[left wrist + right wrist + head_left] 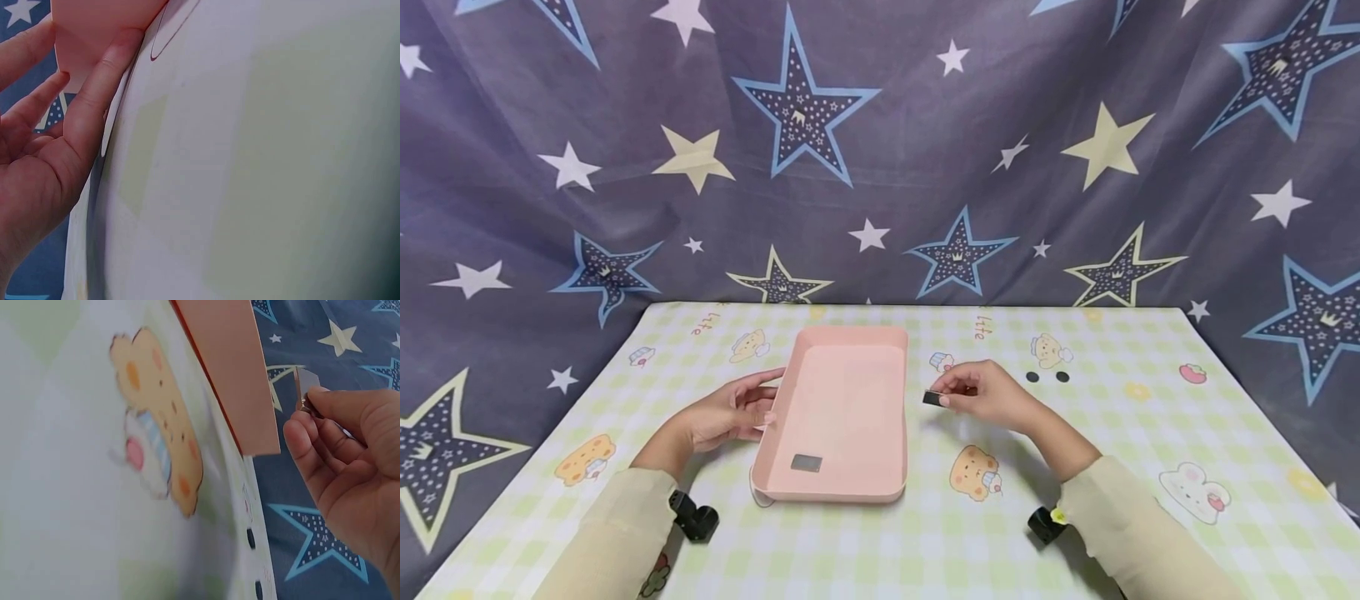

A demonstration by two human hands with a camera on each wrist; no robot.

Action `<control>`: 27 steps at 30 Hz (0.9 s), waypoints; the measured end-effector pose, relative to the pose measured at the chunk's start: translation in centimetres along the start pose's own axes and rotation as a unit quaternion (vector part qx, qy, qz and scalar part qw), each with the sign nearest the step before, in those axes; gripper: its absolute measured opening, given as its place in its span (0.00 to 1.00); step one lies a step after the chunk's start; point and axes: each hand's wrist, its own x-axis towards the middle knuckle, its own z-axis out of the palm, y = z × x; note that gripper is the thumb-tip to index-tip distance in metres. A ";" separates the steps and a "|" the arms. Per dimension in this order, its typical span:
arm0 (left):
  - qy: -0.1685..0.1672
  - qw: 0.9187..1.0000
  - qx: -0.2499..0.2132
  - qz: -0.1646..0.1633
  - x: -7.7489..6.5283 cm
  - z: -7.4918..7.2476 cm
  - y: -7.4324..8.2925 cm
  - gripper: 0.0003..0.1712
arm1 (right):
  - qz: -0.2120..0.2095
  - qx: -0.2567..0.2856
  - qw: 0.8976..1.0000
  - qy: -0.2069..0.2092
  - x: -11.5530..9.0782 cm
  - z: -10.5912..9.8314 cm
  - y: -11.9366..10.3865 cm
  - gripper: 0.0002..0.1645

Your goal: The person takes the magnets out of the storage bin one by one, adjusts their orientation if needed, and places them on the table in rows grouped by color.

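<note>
A shallow pink tray (842, 400) lies on the checked cloth in the middle of the head view. My left hand (727, 414) is at its left wall, fingers spread; in the left wrist view the thumb (100, 94) rests along the pink outer wall. To the right of the tray, my right hand (988, 396) pinches a small dark rectangular piece (932, 398) between thumb and fingertips. Its flat face looks silvery grey in the right wrist view, with a shiny bit at the fingertips. A small grey rectangle (806, 462) is inside the tray at the near left.
Two small black discs (1032, 377) lie side by side on the cloth beyond my right hand. Black cameras sit at both wrists, the left one (694, 517) close over the cloth. A star-patterned curtain (910, 167) hangs behind the table's far edge.
</note>
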 end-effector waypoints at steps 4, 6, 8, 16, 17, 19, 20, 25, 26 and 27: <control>0.000 1.000 0.002 0.000 0.0 0.0 0.1 0.49 | 0.010 0.003 1.000 0.007 -0.7 -0.5 0.5 0.08; 0.001 1.000 0.002 -0.001 0.0 0.0 0.1 0.49 | 0.011 -0.001 1.000 0.009 -1.0 -0.8 0.7 0.08; 0.002 1.000 0.004 -0.002 0.0 0.1 0.1 0.49 | 0.014 -0.007 1.000 0.011 -1.2 -1.0 0.9 0.07; 0.004 1.000 0.009 -0.001 0.0 0.1 0.1 0.49 | 0.043 -0.042 0.998 0.000 -2.1 -2.0 2.0 0.07; 0.004 1.000 0.008 -0.001 0.0 0.1 0.1 0.48 | 0.047 -0.047 0.998 -0.004 -2.2 -2.1 2.1 0.08; 0.005 1.000 0.008 -0.001 0.1 0.0 0.1 0.48 | 0.059 -0.058 0.997 -0.009 -2.3 -2.3 2.3 0.08; 0.005 1.000 0.008 0.000 0.1 0.0 0.1 0.48 | 0.063 -0.063 0.996 -0.012 -2.4 -2.3 2.4 0.08; 0.003 1.000 0.008 0.000 0.1 0.0 0.0 0.48 | 0.081 -0.062 0.994 -0.029 -2.6 -2.5 2.9 0.06; 0.002 1.000 0.007 0.000 0.1 0.0 0.0 0.48 | 0.084 -0.062 0.994 -0.031 -2.6 -2.5 3.0 0.06; 0.002 1.000 0.008 0.000 0.1 0.0 0.0 0.47 | 0.086 -0.063 0.994 -0.032 -2.6 -2.5 3.1 0.06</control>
